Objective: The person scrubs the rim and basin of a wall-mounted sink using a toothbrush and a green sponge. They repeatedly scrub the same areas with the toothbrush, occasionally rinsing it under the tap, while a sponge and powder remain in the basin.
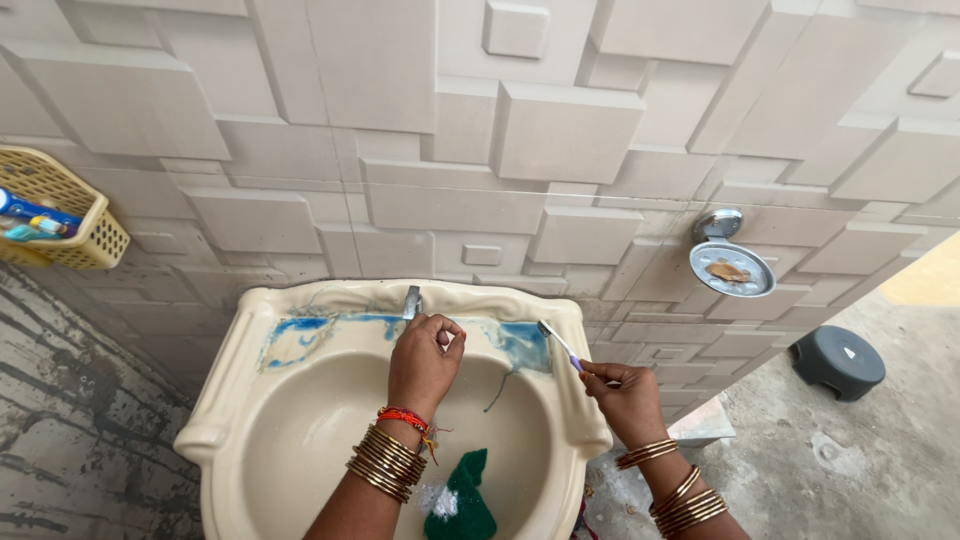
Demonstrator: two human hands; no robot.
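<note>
- To work the tap (411, 301) well, I should turn it gently, keeping my wrist over the basin (300, 420).
- My left hand (423, 362) has its fingers (447, 330) curled nearly shut, pinching at the tap on the back rim.
- My right hand (625, 398) grips the toothbrush (558, 344) by its handle, fingers closed, bristles up over the basin's right edge.
- A green scrubber (462, 500) lies in the bowl.
</note>
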